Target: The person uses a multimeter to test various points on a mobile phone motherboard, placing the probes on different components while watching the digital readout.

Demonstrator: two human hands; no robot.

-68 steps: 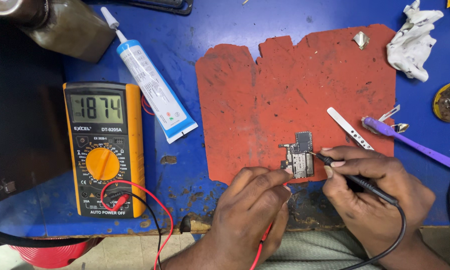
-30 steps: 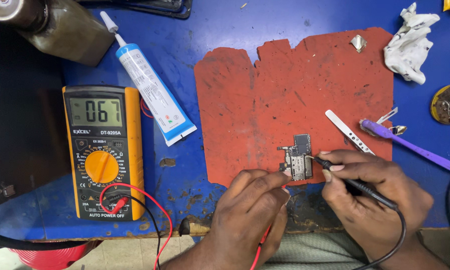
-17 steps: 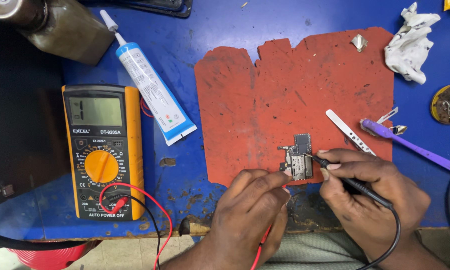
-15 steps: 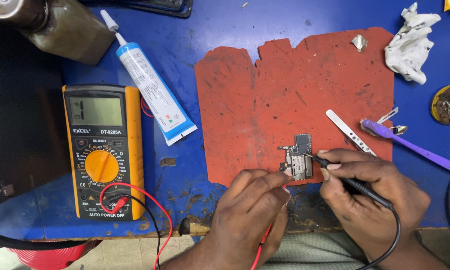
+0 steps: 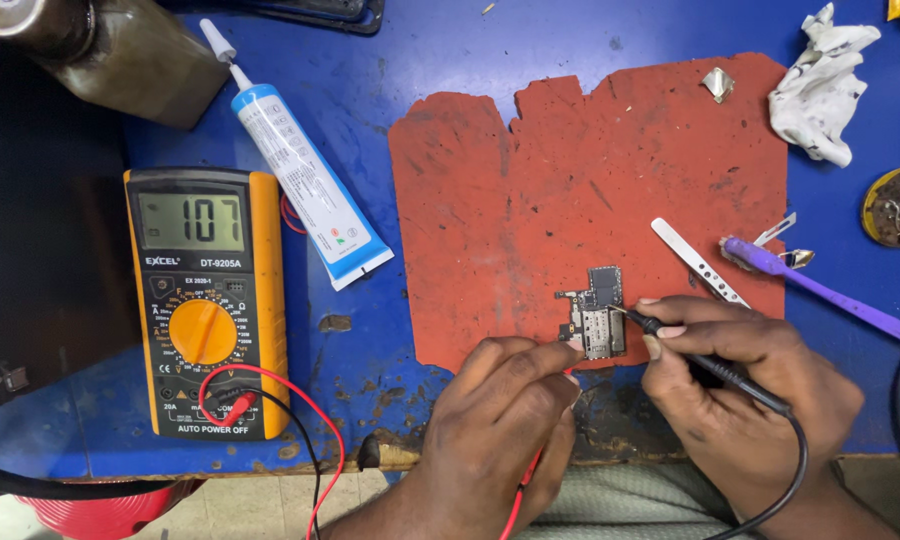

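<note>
Black probe (image 5: 710, 368) pinched in right hand (image 5: 745, 400), tip on small circuit board (image 5: 598, 315). Left hand (image 5: 505, 420) closed round red probe (image 5: 526, 478), fingertip at board's left edge. Board on red mat (image 5: 590, 190), bench front. Yellow multimeter (image 5: 205, 300) far left.

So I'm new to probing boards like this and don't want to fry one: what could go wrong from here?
The black probe in the right hand could slip across the tiny circuit board and bridge neighbouring contacts. The board lies loose on the red mat, so the left hand may nudge it. The tweezers lie close by and could touch it.
</note>
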